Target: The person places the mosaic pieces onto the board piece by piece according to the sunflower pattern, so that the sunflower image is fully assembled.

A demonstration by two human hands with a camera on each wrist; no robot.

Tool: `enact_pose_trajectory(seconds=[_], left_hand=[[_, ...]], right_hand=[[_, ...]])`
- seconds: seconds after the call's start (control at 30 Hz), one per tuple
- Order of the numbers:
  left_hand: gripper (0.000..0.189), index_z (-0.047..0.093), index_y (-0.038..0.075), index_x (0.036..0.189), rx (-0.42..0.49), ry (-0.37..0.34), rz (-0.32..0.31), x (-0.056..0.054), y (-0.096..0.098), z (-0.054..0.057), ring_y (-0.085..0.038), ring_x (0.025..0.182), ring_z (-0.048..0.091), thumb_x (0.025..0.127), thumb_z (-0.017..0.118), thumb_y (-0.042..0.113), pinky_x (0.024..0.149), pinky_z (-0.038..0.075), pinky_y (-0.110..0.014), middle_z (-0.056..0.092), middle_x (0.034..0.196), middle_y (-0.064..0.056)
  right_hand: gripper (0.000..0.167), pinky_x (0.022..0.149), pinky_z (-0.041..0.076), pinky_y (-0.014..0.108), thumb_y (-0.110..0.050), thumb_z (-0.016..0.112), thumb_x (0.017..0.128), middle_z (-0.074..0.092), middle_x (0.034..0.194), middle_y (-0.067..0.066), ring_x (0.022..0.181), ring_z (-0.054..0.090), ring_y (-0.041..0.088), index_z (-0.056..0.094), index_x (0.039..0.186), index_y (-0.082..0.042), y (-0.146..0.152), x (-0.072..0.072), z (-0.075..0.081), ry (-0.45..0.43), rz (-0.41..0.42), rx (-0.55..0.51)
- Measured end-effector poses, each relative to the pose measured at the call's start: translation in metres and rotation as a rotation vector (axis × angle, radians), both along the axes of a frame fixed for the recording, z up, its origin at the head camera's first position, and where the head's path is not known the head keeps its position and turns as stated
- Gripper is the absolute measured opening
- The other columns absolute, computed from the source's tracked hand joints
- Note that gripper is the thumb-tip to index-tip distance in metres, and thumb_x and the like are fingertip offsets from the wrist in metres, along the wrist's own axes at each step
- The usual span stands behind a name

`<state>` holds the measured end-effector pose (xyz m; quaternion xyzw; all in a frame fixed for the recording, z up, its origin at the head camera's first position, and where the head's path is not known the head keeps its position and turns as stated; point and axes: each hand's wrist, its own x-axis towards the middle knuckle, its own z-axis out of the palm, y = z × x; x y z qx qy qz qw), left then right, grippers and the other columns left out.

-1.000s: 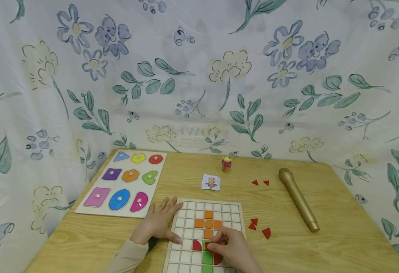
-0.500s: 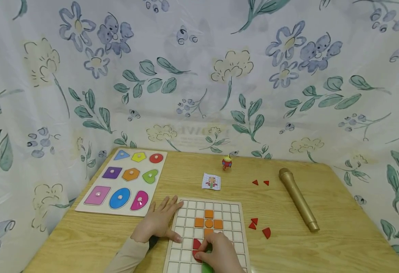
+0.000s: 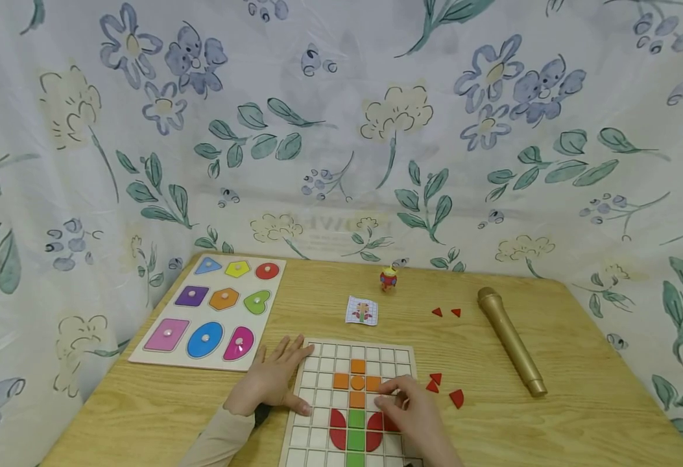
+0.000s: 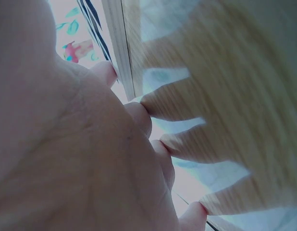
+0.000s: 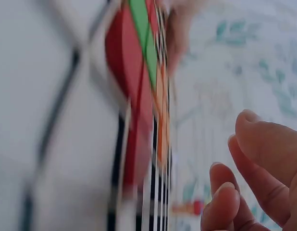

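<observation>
A white grid board (image 3: 323, 365) holds orange squares (image 3: 357, 366) around an orange circle (image 3: 357, 383), with green squares (image 3: 355, 440) in a column below. Red quarter-circle pieces (image 3: 338, 429) flank the green column on both sides; one red piece (image 3: 390, 424) at the right is partly covered by my right hand (image 3: 414, 412). That hand is over the board's right side, thumb and forefinger apart, nothing between the fingertips in the right wrist view. My left hand (image 3: 271, 383) lies with spread fingers at the board's left edge, thumb on its border.
Loose red pieces (image 3: 456, 398) and small red triangles (image 3: 437, 312) lie right of the board. A gold microphone (image 3: 510, 340) is farther right. Behind the board are a pattern card (image 3: 361, 311) and a small toy figure (image 3: 388, 279). A shape puzzle (image 3: 183, 350) stands at the left.
My right hand set a red quarter-circle left of the green column, let go, and moved right. The left red pair now shows whole. My left hand stayed in place.
</observation>
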<state>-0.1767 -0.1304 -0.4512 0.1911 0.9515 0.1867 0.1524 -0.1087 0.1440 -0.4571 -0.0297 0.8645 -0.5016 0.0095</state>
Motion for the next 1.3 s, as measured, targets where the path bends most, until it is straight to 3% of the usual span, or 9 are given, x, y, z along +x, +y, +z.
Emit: enact_pose_trajectory(seconds=[0.17, 0.33, 0.43, 0.53, 0.9, 1.17, 1.3], left_hand=[[0.112, 0.033, 0.017, 0.151, 0.001, -0.002, -0.002, 0.001, 0.000, 0.001, -0.040, 0.150, 0.014, 0.060, 0.082, 0.058, 0.112, 0.008, -0.074, 0.019, 0.162, -0.013], [0.111, 0.032, 0.017, 0.151, -0.003, -0.005, -0.003, 0.002, 0.000, 0.001, -0.040, 0.149, 0.014, 0.060, 0.082, 0.059, 0.112, 0.008, -0.074, 0.018, 0.162, -0.013], [0.111, 0.032, 0.017, 0.151, -0.013, 0.000, -0.004, 0.002, -0.001, 0.002, -0.040, 0.150, 0.014, 0.060, 0.082, 0.059, 0.112, 0.008, -0.073, 0.018, 0.163, -0.013], [0.112, 0.032, 0.018, 0.151, -0.018, 0.003, -0.002, 0.001, -0.001, 0.001, -0.039, 0.150, 0.014, 0.060, 0.082, 0.059, 0.112, 0.008, -0.073, 0.018, 0.163, -0.012], [0.111, 0.032, 0.018, 0.151, -0.015, 0.002, -0.001, 0.001, -0.001, 0.001, -0.040, 0.150, 0.014, 0.061, 0.081, 0.059, 0.112, 0.008, -0.073, 0.018, 0.163, -0.013], [0.111, 0.032, 0.017, 0.151, -0.016, 0.004, -0.008, 0.001, -0.001, 0.000, -0.040, 0.149, 0.014, 0.061, 0.081, 0.061, 0.112, 0.008, -0.074, 0.019, 0.163, -0.013], [0.112, 0.032, 0.017, 0.151, -0.019, 0.002, -0.006, 0.000, -0.001, 0.001, -0.040, 0.150, 0.014, 0.060, 0.080, 0.062, 0.112, 0.008, -0.073, 0.018, 0.163, -0.013]], right_hand=[[0.019, 0.055, 0.042, 0.019, -0.013, 0.075, 0.084, 0.062, 0.090, 0.005, 0.066, 0.050, 0.004, 0.071, 0.101, -0.008, 0.048, -0.006, 0.001, -0.012, -0.253, 0.075], [0.034, 0.065, 0.048, 0.023, -0.021, 0.074, 0.086, 0.067, 0.103, 0.015, 0.081, 0.061, 0.015, 0.066, 0.113, -0.001, 0.089, -0.007, -0.003, -0.085, -0.348, 0.198], [0.043, 0.070, 0.049, 0.027, -0.026, 0.076, 0.084, 0.067, 0.102, 0.015, 0.088, 0.062, 0.020, 0.064, 0.114, 0.003, 0.100, -0.007, -0.006, -0.133, -0.351, 0.227], [0.045, 0.068, 0.048, 0.027, -0.028, 0.079, 0.081, 0.067, 0.094, 0.012, 0.084, 0.061, 0.019, 0.065, 0.110, 0.004, 0.101, -0.008, -0.006, -0.149, -0.336, 0.257], [0.025, 0.060, 0.045, 0.023, -0.013, 0.075, 0.081, 0.066, 0.082, 0.007, 0.071, 0.058, 0.013, 0.066, 0.097, 0.002, 0.097, -0.010, -0.009, -0.087, -0.310, 0.342], [0.028, 0.063, 0.047, 0.024, -0.009, 0.067, 0.081, 0.068, 0.091, 0.009, 0.076, 0.060, 0.014, 0.067, 0.106, 0.002, 0.094, -0.010, -0.007, -0.093, -0.295, 0.310], [0.033, 0.061, 0.047, 0.019, -0.008, 0.065, 0.084, 0.068, 0.096, 0.007, 0.076, 0.058, 0.009, 0.065, 0.116, 0.001, 0.085, -0.012, -0.007, -0.091, -0.261, 0.203]])
